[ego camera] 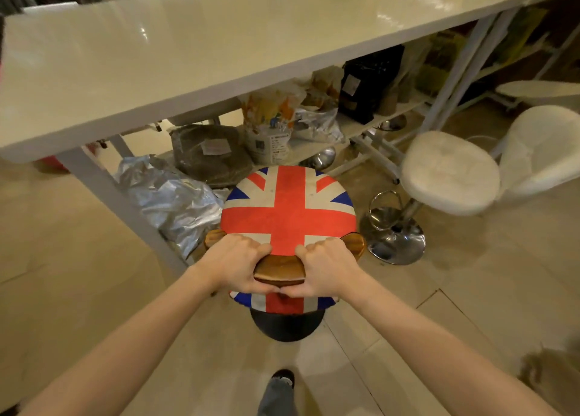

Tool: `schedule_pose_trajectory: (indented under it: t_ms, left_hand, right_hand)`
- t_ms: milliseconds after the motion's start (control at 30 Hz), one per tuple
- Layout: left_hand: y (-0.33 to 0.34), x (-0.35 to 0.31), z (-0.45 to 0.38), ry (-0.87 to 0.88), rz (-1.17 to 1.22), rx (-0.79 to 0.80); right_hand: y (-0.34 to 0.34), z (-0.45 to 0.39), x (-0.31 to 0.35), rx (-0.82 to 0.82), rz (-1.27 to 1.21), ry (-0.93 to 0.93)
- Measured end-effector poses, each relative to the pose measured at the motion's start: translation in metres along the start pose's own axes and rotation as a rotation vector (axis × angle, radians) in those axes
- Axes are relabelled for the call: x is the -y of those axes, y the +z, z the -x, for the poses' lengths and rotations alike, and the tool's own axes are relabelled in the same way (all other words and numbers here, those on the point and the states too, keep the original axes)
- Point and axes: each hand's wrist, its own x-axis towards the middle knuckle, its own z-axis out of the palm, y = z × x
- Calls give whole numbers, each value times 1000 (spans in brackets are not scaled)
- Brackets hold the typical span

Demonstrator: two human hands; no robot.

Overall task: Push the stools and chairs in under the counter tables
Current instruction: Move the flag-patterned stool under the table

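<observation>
I look down at a flag stool (288,208), its round seat printed with a red, white and blue cross pattern, standing on a pale tiled floor (78,258) just in front of a long white counter (188,54). My left hand (237,265) and right hand (326,266) both grip the low wooden backrest (279,269) at the near edge of the seat, fingers curled over its top and thumbs tucked beneath, nearly meeting in the middle. I hold it there, I judge, because the backrest is the one firm handle facing me and lets me steer the stool straight ahead with both arms. The far edge of the seat sits about level with the counter's front edge, so the stool looks not yet pushed in. Below the seat its dark base (287,324) shows, and my shoe (283,378) is just behind it. Under the counter lies a low shelf crowded with bags: a crumpled silver bag (175,202) to the left reaching the floor, a dark flat package (210,155), a printed sack (270,126) and a black bag (370,82). These may limit how far the stool can go. A slanted white counter leg (119,195) runs down on the left, close to the stool's path. To the right stand a white padded stool (448,172) on a chrome base (395,236) and a white chair (539,151) beside it, both still out from the counter and likely waiting their turn.
</observation>
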Motion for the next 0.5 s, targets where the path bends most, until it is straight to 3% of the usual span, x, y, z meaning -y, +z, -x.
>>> schedule_pose_trajectory:
  t_ms: [500]
  left_hand:
    - [2,98,-82,-82,30,81]
  right_hand:
    - [3,-107,-84,-13,46,-22]
